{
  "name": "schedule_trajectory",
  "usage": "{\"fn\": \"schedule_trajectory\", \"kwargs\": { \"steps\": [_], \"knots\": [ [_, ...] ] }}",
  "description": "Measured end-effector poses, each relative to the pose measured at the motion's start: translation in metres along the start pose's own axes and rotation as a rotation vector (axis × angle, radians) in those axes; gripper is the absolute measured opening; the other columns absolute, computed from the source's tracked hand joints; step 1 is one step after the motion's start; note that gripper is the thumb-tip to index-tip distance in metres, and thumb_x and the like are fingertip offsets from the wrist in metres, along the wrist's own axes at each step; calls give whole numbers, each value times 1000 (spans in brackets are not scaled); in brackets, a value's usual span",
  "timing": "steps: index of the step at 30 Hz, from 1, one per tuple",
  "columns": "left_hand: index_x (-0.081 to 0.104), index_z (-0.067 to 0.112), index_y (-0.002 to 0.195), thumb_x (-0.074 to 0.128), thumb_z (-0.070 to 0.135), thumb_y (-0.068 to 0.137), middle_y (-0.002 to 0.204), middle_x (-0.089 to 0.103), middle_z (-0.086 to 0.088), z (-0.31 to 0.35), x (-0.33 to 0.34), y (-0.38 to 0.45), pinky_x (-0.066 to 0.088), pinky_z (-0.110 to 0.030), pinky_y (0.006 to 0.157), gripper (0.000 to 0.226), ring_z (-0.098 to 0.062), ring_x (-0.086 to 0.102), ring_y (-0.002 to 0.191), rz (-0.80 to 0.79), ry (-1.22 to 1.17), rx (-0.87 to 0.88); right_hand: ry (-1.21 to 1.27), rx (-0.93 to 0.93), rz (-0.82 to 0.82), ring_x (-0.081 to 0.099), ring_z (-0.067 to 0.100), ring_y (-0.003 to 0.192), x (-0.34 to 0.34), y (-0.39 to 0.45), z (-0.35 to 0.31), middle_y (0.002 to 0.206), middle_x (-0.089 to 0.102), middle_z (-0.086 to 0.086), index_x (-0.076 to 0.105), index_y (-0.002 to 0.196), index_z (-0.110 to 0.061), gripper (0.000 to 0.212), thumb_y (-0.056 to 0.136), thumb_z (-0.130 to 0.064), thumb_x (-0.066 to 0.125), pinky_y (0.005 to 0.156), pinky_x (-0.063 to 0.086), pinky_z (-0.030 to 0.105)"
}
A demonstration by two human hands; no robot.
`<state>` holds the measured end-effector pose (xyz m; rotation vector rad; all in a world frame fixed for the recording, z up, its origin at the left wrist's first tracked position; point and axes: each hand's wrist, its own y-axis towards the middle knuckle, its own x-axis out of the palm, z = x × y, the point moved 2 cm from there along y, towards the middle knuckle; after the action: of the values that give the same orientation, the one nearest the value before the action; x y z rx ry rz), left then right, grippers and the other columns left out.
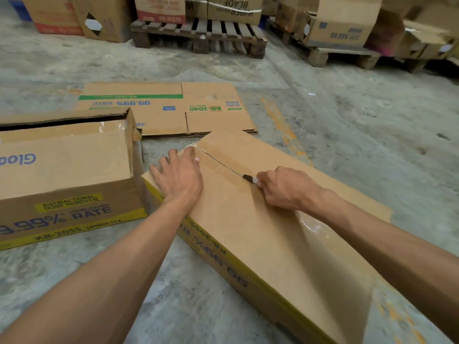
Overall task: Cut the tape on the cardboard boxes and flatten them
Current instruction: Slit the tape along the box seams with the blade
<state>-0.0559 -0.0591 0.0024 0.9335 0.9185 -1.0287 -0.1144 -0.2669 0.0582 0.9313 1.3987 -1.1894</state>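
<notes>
A long brown cardboard box [248,219] with a yellow lower band lies on the concrete floor in front of me. Clear tape [308,227] runs along its top seam. My left hand [180,176] presses flat on the box's far left end, fingers spread. My right hand [285,188] grips a small knife [249,178] whose blade sits in the seam. A dark slit runs from the blade to the far end of the seam. To the left, a second box [67,175] marked "99.99% RATE" stands with glossy tape on top.
Flattened cardboard sheets [169,110] lie on the floor beyond the boxes. Wooden pallets [198,36] stacked with more cartons line the back, and another loaded pallet [347,53] stands at the back right. Bare concrete floor [347,120] stretches to the right.
</notes>
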Motion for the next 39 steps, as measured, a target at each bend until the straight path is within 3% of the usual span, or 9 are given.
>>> {"fn": "schedule_trajectory", "kwargs": {
  "steps": [4,12,16,18,22,26,30,34,39],
  "knots": [
    [49,32,134,36,39,102,134,51,-10,1,1,6,23,-52,107,36,-34,45,124,-4,13,17,18,51,-10,44,31,77,3,-10,4,80,45,4,42,86,-22,16,98,-30,34,68,36,34],
    [52,28,135,39,37,101,137,50,-12,7,2,14,27,-55,106,37,-36,44,126,-3,52,82,-14,86,-5,43,31,75,9,-38,16,66,35,-2,41,88,-24,15,99,-30,32,65,34,34],
    [58,27,128,52,37,96,132,51,-9,13,-7,8,33,-48,96,35,-34,48,117,105,103,207,14,128,36,43,31,76,12,-44,16,74,40,2,41,89,-25,13,98,-30,34,66,34,35],
    [60,28,126,53,37,95,128,52,-6,25,-14,-2,34,-46,93,33,-32,48,115,141,12,243,58,152,66,44,32,75,16,-41,14,72,40,2,46,89,-20,14,96,-27,37,66,36,35],
    [48,26,138,40,39,100,139,46,-6,69,-10,-51,29,-47,105,41,-28,41,132,-57,-280,230,190,188,74,46,34,79,17,-26,8,69,38,2,52,89,-17,14,94,-24,40,66,36,34],
    [37,23,147,17,43,102,155,34,-2,69,18,-72,16,-53,116,53,-23,24,146,-118,-127,324,191,176,51,57,37,95,10,-16,6,90,54,13,51,90,-22,12,95,-27,41,69,35,35],
    [34,25,149,10,47,102,159,28,1,68,24,-68,12,-51,117,57,-21,18,148,-121,-46,313,114,173,19,49,33,85,10,-29,11,88,47,7,52,100,-21,21,99,-32,35,69,34,35],
    [24,26,154,12,46,103,163,17,2,69,24,-68,6,-50,118,56,-20,9,150,-177,-17,301,86,175,-13,43,30,78,12,-54,21,75,42,0,42,90,-25,16,100,-32,31,68,33,34],
    [20,26,155,14,47,103,164,13,2,70,24,-67,5,-51,119,57,-21,7,151,-204,8,296,27,174,-21,41,30,74,16,-85,33,68,35,-1,47,97,-25,20,101,-32,29,66,31,34]
  ]
}}
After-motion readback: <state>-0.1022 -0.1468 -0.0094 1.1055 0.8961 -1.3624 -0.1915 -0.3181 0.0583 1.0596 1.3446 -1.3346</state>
